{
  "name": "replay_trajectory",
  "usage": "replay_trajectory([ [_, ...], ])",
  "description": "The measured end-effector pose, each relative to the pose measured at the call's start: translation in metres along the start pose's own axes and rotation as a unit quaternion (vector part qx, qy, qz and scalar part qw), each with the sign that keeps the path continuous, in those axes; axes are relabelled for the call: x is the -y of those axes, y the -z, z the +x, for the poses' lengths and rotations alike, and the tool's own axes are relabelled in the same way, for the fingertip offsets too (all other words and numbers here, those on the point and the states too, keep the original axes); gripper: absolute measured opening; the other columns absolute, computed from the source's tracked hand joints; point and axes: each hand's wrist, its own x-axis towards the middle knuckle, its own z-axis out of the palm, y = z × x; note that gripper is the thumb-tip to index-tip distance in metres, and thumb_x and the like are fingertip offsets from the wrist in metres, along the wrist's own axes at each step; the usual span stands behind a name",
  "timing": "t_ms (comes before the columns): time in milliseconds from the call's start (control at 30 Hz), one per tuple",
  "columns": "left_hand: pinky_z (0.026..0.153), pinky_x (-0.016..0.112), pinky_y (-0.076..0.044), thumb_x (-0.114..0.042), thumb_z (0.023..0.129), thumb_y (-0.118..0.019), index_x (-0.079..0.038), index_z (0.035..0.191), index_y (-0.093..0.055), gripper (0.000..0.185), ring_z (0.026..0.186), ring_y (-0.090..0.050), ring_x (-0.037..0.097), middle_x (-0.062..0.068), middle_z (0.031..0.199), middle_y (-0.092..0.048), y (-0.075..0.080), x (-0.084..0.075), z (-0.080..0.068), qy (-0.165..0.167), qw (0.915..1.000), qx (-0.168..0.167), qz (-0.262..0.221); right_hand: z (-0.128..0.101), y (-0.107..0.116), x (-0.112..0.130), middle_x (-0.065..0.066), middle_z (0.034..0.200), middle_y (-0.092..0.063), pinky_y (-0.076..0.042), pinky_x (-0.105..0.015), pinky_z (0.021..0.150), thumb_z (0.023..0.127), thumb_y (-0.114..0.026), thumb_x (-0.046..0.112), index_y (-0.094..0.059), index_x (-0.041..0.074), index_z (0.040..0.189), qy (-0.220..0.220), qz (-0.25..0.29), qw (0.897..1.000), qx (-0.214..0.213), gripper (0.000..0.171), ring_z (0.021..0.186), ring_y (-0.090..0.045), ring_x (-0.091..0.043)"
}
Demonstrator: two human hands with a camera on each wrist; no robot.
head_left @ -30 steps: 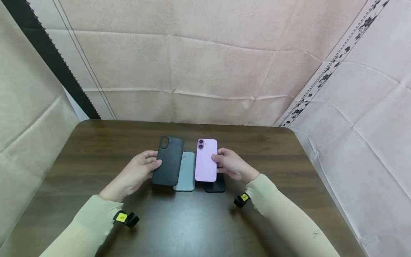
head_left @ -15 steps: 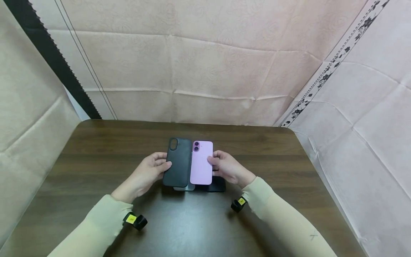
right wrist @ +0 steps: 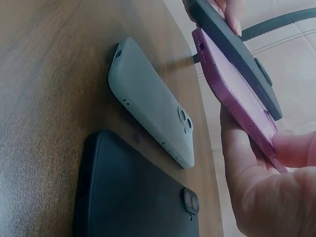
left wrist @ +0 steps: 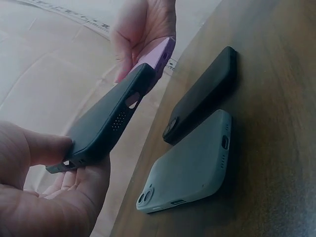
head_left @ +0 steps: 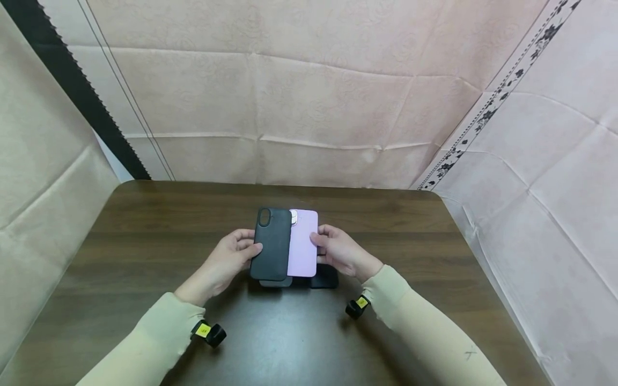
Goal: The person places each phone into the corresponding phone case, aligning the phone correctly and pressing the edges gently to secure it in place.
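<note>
Above the table [head_left: 145, 241], the left hand [head_left: 227, 262] grips a black case [head_left: 271, 244] overlapping the pink phone [head_left: 304, 244] pinched in the right hand [head_left: 338, 252], with a grey phone [left wrist: 190, 165] and a black phone [left wrist: 202, 96] lying flat beneath.

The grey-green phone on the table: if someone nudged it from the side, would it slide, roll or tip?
The grey-green phone lies flat on the wooden table, so it would probably slide, not roll or tip. Its finish looks matte, likely giving some grip. Lying beside the black phone, a sideways nudge might knock it into that one.
</note>
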Motion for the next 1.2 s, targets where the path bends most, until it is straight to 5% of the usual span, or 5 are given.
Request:
replay_trajectory([
  [467,0.087,0.044,-0.052,-0.015,0.097,-0.061,-0.002,0.135,-0.040,0.046,0.105,-0.063,0.028,0.021,0.125,-0.059,-0.009,0.004,-0.001,-0.026,0.9983,-0.010,0.051,0.002,-0.008,-0.001,-0.018,0.114,-0.058,-0.054,-0.045,0.083,0.101,-0.052,0.017,-0.047,0.001,0.117,0.011,0.026,0.999,0.016,0.023,0.094,-0.062,-0.028],
  [1200,0.081,0.044,-0.054,-0.018,0.093,-0.067,-0.003,0.131,-0.043,0.047,0.098,-0.067,0.028,0.021,0.120,-0.063,-0.021,0.002,0.004,-0.004,0.9983,-0.001,0.059,0.006,-0.017,-0.006,-0.015,0.104,-0.062,-0.053,-0.047,0.084,0.103,-0.047,0.015,-0.047,0.003,0.110,0.022,0.065,0.996,0.064,0.014,0.089,-0.065,-0.026],
])
